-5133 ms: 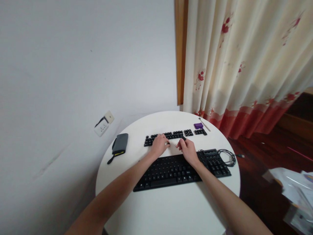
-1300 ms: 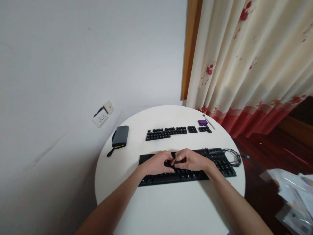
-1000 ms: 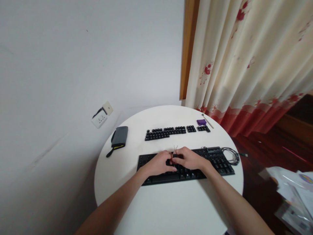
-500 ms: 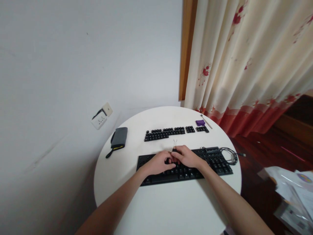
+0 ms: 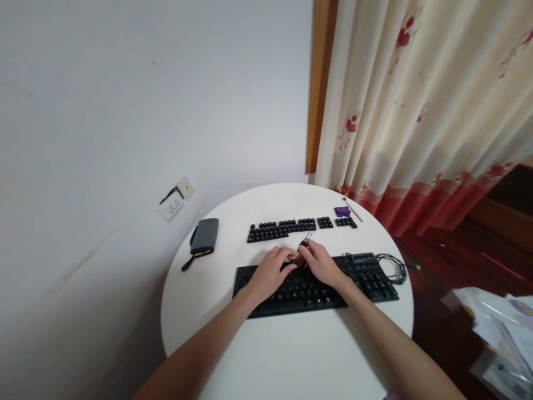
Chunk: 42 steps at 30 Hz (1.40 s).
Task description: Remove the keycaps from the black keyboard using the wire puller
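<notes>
A black keyboard (image 5: pixel 291 306) lies across the white table, with its upper left part bare of keycaps. Over its top edge, my right hand (image 5: pixel 321 263) pinches a black-handled wire keycap puller (image 5: pixel 304 243), whose two thin wires point away from me. My left hand (image 5: pixel 271 271) is closed just beside it, thumb and fingers curled together above the keys. Something dark shows between those fingers; whether it is a loose keycap or the keyboard behind cannot be told. Behind the hands, removed black keycaps (image 5: pixel 268 234) stand in rows and small groups.
On the round table (image 5: pixel 291 355) a grey pouch (image 5: pixel 205 235) lies at left. A purple cloth (image 5: pixel 342 211) and a thin brush (image 5: pixel 353 209) lie at the back right. The coiled cable (image 5: pixel 393 268) sits by the right edge. A wall and curtain (image 5: pixel 375 111) stand behind.
My hands have drawn slightly apart. The keycap puller has tilted to the right in my right hand, and my left hand has shifted a little up and away from the keys.
</notes>
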Tool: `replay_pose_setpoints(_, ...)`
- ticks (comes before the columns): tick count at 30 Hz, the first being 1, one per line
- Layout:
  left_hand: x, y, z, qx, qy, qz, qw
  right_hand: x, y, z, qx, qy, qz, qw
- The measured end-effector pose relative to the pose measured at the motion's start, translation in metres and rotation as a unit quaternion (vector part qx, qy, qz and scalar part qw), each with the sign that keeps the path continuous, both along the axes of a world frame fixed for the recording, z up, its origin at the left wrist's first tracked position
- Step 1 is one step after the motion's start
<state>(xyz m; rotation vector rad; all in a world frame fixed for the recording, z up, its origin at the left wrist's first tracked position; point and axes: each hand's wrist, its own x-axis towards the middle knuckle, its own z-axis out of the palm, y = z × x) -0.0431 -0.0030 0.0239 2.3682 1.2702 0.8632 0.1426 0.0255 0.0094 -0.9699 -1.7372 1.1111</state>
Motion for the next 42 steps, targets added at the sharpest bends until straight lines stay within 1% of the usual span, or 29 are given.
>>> replay_pose_setpoints(3,0.001,-0.002,0.003,0.037,0.019,-0.016,0.999,0.001,0.0,0.001,0.016,0.006,-0.005,1.0)
replay_pose_setpoints(6,0.002,-0.003,0.005,0.056,0.033,-0.036,0.997,0.002,0.0,0.004,0.043,0.004,-0.015,0.999)
replay_pose_setpoints(10,0.001,-0.003,0.004,0.082,0.044,-0.032,0.995,0.001,0.001,0.003,0.054,-0.005,-0.021,0.998)
replay_pose_setpoints(16,0.0,-0.004,0.008,0.1,0.037,-0.033,0.994,0.0,0.002,-0.002,0.034,0.001,-0.016,0.999)
replay_pose_setpoints(22,0.002,-0.005,0.007,0.105,0.019,-0.029,0.994,0.001,0.003,0.001,0.007,0.033,0.005,0.999)
replay_pose_setpoints(29,0.005,-0.005,0.005,0.102,0.009,-0.04,0.994,-0.002,0.003,0.004,0.005,0.043,-0.011,0.999)
replay_pose_setpoints(32,0.005,-0.005,0.006,0.096,-0.019,-0.039,0.994,-0.004,0.003,0.004,-0.013,0.064,-0.02,0.998)
replay_pose_setpoints(34,0.003,-0.003,0.007,0.086,-0.045,-0.02,0.995,-0.003,0.006,0.003,-0.029,0.083,-0.041,0.995)
replay_pose_setpoints(37,-0.006,0.005,0.005,0.066,-0.057,0.038,0.995,0.002,0.013,0.001,-0.038,0.113,-0.109,0.987)
replay_pose_setpoints(39,-0.014,0.013,0.001,0.045,-0.038,0.077,0.995,0.007,0.019,-0.002,-0.038,0.125,-0.154,0.979)
replay_pose_setpoints(42,-0.026,0.027,-0.006,0.009,0.013,0.111,0.994,0.012,0.026,-0.006,-0.032,0.138,-0.184,0.973)
